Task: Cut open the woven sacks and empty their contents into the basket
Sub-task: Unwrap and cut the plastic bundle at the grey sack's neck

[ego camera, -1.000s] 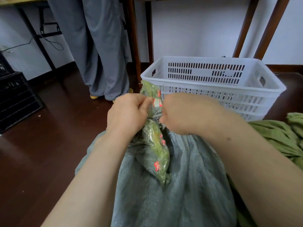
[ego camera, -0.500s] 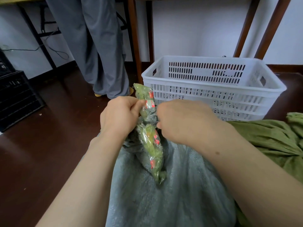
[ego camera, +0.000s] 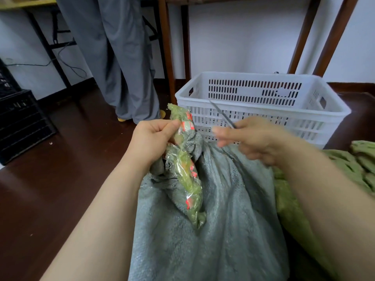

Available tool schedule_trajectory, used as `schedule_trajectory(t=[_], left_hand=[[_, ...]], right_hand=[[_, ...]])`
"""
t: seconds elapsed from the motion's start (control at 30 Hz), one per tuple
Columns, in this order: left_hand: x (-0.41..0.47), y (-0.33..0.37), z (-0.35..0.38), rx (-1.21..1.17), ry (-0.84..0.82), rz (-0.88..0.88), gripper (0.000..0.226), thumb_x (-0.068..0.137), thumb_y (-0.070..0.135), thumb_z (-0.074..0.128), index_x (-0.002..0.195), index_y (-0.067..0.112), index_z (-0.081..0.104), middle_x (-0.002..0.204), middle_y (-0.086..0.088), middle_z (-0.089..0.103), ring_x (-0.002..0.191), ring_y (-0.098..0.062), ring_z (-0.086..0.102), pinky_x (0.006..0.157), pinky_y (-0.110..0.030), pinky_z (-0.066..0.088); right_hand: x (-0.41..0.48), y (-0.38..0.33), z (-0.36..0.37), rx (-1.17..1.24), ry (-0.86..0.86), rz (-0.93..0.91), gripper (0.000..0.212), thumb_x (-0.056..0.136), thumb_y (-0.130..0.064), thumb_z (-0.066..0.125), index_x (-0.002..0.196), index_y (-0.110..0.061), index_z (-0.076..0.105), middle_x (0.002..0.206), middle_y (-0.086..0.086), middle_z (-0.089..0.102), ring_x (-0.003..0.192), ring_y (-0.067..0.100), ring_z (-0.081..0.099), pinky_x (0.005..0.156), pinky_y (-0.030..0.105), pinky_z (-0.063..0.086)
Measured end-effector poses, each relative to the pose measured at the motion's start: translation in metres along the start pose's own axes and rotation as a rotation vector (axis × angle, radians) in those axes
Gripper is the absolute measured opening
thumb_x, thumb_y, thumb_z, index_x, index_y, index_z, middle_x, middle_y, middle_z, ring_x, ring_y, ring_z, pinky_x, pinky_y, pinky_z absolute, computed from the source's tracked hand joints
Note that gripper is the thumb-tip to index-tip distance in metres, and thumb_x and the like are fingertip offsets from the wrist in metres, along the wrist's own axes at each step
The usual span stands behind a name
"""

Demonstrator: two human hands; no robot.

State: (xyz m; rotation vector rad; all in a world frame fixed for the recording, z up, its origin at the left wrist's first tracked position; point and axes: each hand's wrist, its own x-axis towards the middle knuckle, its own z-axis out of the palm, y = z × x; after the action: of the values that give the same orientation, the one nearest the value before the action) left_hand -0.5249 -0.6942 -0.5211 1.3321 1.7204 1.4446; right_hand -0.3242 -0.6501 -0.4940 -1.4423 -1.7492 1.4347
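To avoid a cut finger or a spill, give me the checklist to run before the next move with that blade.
1. Left hand grips green wrapped bundle at its neck: ok.
2. Right hand holds thin blade: ok, though blurred.
3. Blade apart from left hand, pointing up toward the basket: ok.
4. White slotted basket upright, open, just beyond the hands: ok.
5. Basket floor free: cannot tell, hidden by its near wall.
6. Bundle wrapping cut through: cannot tell.

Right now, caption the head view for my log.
Left hand grips a green packet over grey cloth; right hand holds a thin blade before the white basket.
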Motion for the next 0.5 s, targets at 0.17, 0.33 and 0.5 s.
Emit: schedule_trajectory(t=[0.17, 0.33, 0.5], left_hand=[[-0.008, 0.019, 0.007, -0.059, -0.053, -0.003, 0.040, 0.090, 0.039, 0.060, 0.075, 0.004, 0.072, 0.058, 0.002, 0.068, 0.055, -0.007, 0.056, 0.058, -0.017, 0.046], [-0.010, 0.023, -0.002, 0.159, -0.236, -0.015, 0.053, 0.053, 0.050, 0.080, 0.097, 0.022, 0.072, 0.078, 0.009, 0.068, 0.068, 0.000, 0.061, 0.071, -0.012, 0.046], [-0.004, 0.021, 0.001, 0.570, -0.160, 0.079, 0.033, 0.054, 0.054, 0.082, 0.069, 0.030, 0.065, 0.060, 0.015, 0.059, 0.078, 0.000, 0.058, 0.096, -0.034, 0.029]], right_hand=[[0.011, 0.015, 0.047, 0.153, -0.016, -0.060, 0.019, 0.077, -0.026, 0.075, 0.087, -0.013, 0.066, 0.046, -0.006, 0.050, 0.036, 0.006, 0.029, 0.035, 0.017, 0.024], [0.025, 0.011, 0.032, 0.469, 0.139, -0.052, 0.012, 0.085, -0.008, 0.066, 0.081, -0.002, 0.057, 0.050, 0.001, 0.049, 0.030, 0.005, 0.027, 0.029, 0.017, 0.019], [0.031, 0.016, 0.027, 0.512, 0.136, -0.037, 0.014, 0.085, -0.004, 0.064, 0.078, -0.003, 0.051, 0.055, 0.002, 0.048, 0.032, 0.006, 0.025, 0.031, 0.019, 0.019]])
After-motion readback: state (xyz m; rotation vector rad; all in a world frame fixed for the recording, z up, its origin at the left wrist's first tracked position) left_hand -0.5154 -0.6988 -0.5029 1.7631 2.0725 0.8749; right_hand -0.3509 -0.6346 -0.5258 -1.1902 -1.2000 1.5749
